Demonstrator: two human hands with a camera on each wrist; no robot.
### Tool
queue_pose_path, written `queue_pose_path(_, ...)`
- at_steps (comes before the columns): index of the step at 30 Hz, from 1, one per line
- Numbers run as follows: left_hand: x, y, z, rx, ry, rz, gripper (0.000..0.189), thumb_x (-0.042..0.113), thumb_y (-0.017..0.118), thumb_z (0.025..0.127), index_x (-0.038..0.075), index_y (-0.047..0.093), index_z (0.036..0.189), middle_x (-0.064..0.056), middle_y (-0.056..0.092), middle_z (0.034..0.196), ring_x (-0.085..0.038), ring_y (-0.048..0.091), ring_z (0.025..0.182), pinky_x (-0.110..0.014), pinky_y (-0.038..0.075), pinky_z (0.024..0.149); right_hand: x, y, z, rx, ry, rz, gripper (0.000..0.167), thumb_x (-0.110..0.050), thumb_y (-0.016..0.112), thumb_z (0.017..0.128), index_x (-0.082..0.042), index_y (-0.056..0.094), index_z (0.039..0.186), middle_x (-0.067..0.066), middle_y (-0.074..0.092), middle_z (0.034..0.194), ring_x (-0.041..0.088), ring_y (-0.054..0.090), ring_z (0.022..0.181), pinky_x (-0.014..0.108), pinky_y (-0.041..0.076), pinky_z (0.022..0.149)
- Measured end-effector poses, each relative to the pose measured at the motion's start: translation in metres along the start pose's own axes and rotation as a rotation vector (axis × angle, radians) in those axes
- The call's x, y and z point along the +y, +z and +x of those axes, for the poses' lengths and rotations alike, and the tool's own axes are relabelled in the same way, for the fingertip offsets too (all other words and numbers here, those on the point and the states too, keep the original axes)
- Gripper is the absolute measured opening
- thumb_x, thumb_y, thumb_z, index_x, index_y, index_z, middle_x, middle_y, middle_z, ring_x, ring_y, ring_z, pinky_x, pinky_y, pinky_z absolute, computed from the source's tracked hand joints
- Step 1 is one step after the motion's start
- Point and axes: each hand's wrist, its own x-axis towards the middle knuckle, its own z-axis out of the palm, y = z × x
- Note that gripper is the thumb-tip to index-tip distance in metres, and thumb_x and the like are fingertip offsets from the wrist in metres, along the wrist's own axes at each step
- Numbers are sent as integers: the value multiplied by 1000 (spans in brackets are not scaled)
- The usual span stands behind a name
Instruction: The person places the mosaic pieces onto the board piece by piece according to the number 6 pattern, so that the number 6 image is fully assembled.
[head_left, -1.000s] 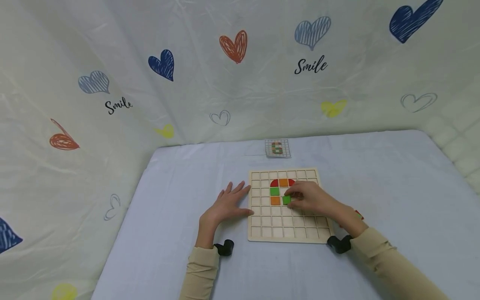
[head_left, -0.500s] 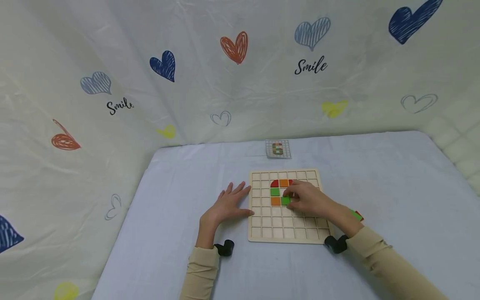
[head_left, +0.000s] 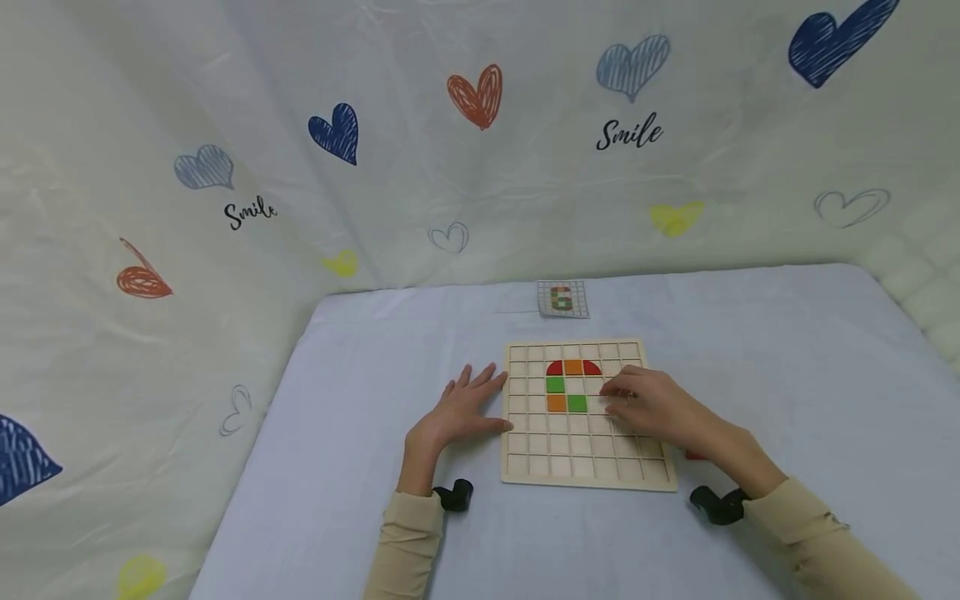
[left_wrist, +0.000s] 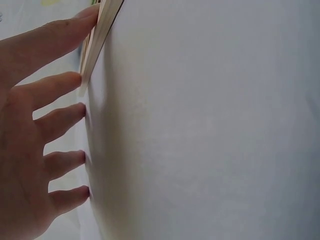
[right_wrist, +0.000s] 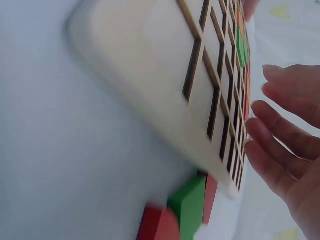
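Note:
A wooden grid board (head_left: 560,467) lies on the white-covered table. My left hand (head_left: 463,407) has its fingers spread, with thumb and index finger at the board's left edge. My right hand (head_left: 656,407) hovers over the board's right side, fingers loosely bent and nothing between them in the right wrist view. In the grid sit two rounded red tiles, one left (head_left: 554,368) and one right (head_left: 592,367), with an orange tile (head_left: 573,367) between them. Below the left red tile come a green tile (head_left: 555,385) and another orange tile (head_left: 557,403). Right of that lies a second green tile (head_left: 577,403).
A pattern card (head_left: 563,299) with a coloured figure lies behind the board. Beside the board's right edge are loose blocks, among them a green block (right_wrist: 187,202) and a red block (right_wrist: 160,222), mostly hidden by my right arm in the head view.
My right hand has set the green tile into its cell beside the orange one and let go, then drawn back to the right. My left hand has stayed at the board's edge.

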Motion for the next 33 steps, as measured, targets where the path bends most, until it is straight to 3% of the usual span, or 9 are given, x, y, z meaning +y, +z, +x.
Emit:
queue_pose_path(9,3,-1,-3,7,0,10,82,44,73,94,23,34,163,-1,21,172,-38,2,160,-59,8,128,20,-20,-27,60,-3,-26,15,-3,76,88,-8,77,102,0,71,99,19,64,89,35,58,74)
queue_pose_path(18,6,0,-3,12,0,6,82,44,73,94,22,34,163,-2,21,172,-39,2,160,-61,9,128,39,-31,-46,42,13,-78,19,-3,81,83,-7,77,102,-2,70,97,20,65,89,32,58,73)
queue_pose_path(33,5,2,-1,5,-17,6,80,40,73,95,23,34,163,-3,19,173,-39,1,160,-61,8,128,51,-22,-49,3,84,-85,18,-9,83,82,-7,78,100,-3,66,94,12,57,82,25,53,67)
